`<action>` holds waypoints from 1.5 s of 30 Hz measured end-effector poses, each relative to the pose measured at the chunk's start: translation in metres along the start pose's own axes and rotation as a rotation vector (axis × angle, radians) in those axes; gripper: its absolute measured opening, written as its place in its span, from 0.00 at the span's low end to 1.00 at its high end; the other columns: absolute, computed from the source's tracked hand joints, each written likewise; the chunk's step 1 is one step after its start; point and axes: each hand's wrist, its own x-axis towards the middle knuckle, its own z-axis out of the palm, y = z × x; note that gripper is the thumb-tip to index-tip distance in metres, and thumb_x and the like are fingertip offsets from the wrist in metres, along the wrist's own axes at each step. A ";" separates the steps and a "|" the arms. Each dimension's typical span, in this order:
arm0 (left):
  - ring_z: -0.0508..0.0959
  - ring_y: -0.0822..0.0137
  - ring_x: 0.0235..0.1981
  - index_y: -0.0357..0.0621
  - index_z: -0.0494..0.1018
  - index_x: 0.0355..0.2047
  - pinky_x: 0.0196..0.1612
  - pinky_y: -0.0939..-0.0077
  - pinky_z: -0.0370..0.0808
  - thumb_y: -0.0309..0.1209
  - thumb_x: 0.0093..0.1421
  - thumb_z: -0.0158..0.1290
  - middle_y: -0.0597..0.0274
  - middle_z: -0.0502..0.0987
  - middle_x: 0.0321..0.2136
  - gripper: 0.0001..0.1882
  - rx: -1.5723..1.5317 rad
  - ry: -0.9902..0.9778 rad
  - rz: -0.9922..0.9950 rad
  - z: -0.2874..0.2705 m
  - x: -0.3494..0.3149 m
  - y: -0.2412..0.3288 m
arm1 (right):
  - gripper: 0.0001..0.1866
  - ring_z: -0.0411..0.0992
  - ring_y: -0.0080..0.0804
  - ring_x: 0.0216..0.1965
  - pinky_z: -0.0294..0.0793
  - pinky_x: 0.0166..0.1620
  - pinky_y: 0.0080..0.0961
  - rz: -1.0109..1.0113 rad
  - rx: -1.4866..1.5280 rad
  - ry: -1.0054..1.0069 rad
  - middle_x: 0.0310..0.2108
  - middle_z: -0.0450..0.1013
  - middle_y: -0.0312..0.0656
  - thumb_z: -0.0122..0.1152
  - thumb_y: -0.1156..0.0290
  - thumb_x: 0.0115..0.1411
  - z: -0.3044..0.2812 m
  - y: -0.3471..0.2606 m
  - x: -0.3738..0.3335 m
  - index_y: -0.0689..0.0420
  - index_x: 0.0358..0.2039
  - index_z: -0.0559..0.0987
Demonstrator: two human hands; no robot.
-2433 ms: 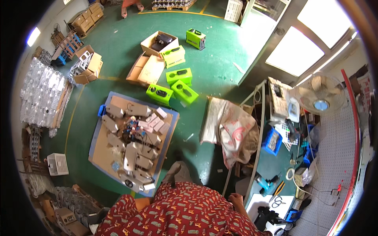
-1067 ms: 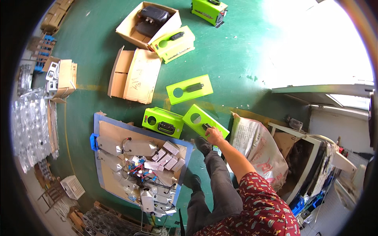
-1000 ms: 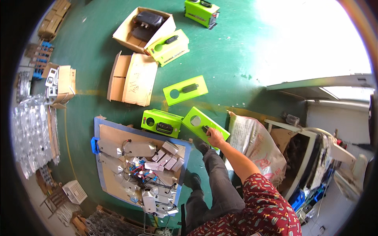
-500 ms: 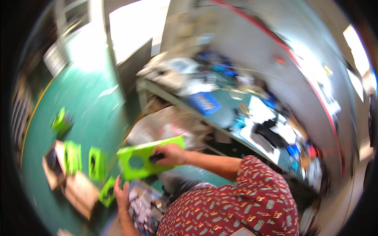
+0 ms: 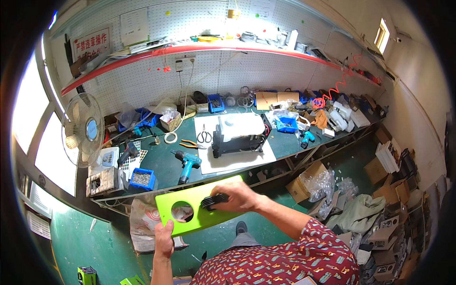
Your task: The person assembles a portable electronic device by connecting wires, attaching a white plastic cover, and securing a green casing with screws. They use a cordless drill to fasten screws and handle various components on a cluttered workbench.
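A bright green rectangular panel (image 5: 192, 195) with a large round hole is in front of me, off the near edge of the bench and tilted up to the right. My left hand (image 5: 164, 241) is closed on its lower left corner, thumb over the face. Against the panel's face, right of the hole, my right hand (image 5: 236, 195) grips a black ribbed part (image 5: 209, 203). Whether that part is fixed to the panel I cannot tell. Beyond it, a black unit with a white top (image 5: 240, 135) stands on a white sheet on the workbench (image 5: 164, 164).
A teal cordless drill (image 5: 187, 164), orange-handled pliers (image 5: 192, 144), black scissors (image 5: 204, 136) and a blue bin of small parts (image 5: 142, 178) lie on the bench. A fan (image 5: 85, 130) stands left. Cardboard boxes (image 5: 306, 180) are on the right floor; green pieces (image 5: 87, 275) lie lower left.
The view has swung from the floor with green pieces to the bench. My left hand, open and apart from the panel before, now grips its corner. My right hand still holds the black part.
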 end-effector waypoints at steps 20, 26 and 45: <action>0.79 0.53 0.57 0.35 0.69 0.63 0.61 0.55 0.77 0.48 0.78 0.43 0.45 0.77 0.56 0.28 -0.667 -0.498 0.042 0.309 0.272 0.099 | 0.32 0.71 0.35 0.64 0.73 0.64 0.38 0.188 1.219 1.202 0.63 0.72 0.38 0.53 0.44 0.75 -0.204 0.189 -0.014 0.50 0.69 0.66; 0.83 0.62 0.43 0.36 0.79 0.42 0.49 0.63 0.77 0.67 0.72 0.42 0.50 0.85 0.38 0.41 0.143 -0.862 0.268 0.273 0.441 0.150 | 0.36 0.73 0.37 0.60 0.73 0.62 0.38 -0.060 1.216 1.286 0.59 0.74 0.45 0.55 0.39 0.72 -0.302 0.206 0.033 0.56 0.66 0.71; 0.79 0.73 0.32 0.34 0.82 0.42 0.35 0.75 0.77 0.50 0.70 0.55 0.62 0.83 0.33 0.25 0.810 -1.061 -0.166 0.352 0.691 -0.029 | 0.27 0.71 0.37 0.63 0.71 0.66 0.37 0.423 0.874 1.786 0.63 0.73 0.43 0.46 0.50 0.79 -0.178 0.286 0.027 0.56 0.67 0.70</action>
